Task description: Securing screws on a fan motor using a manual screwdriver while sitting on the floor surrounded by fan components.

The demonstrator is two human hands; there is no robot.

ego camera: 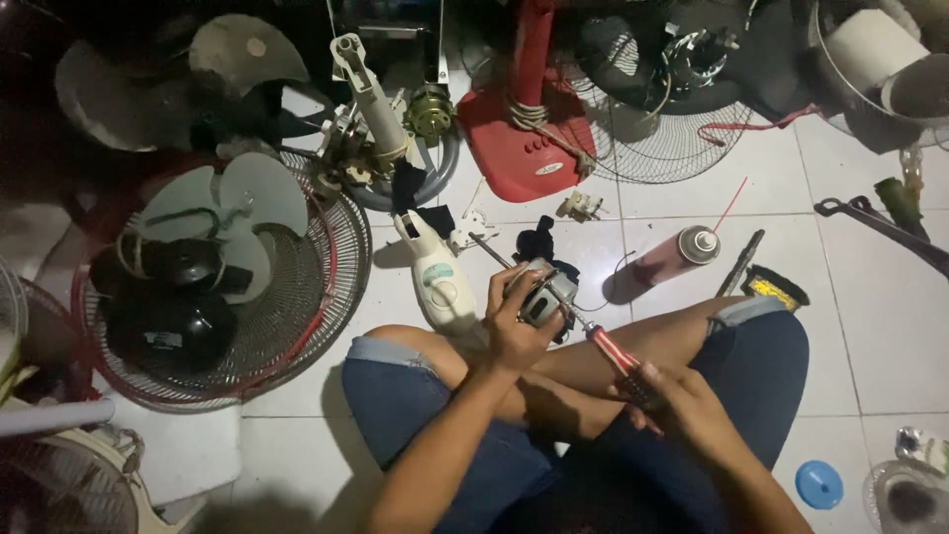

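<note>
Two hands grip: left hand [514, 331] clasps a metal fan motor [543, 297], right hand [677, 400] a red-handled screwdriver [603, 344]

- A fan-repair corner on a white tiled floor [870, 326] (dimly lit).
- Wire fan guards [297, 297], loose blades [247, 49], a red fan base [519, 138] lie scattered.
- A spray can [677, 255] stands nearby.
</note>
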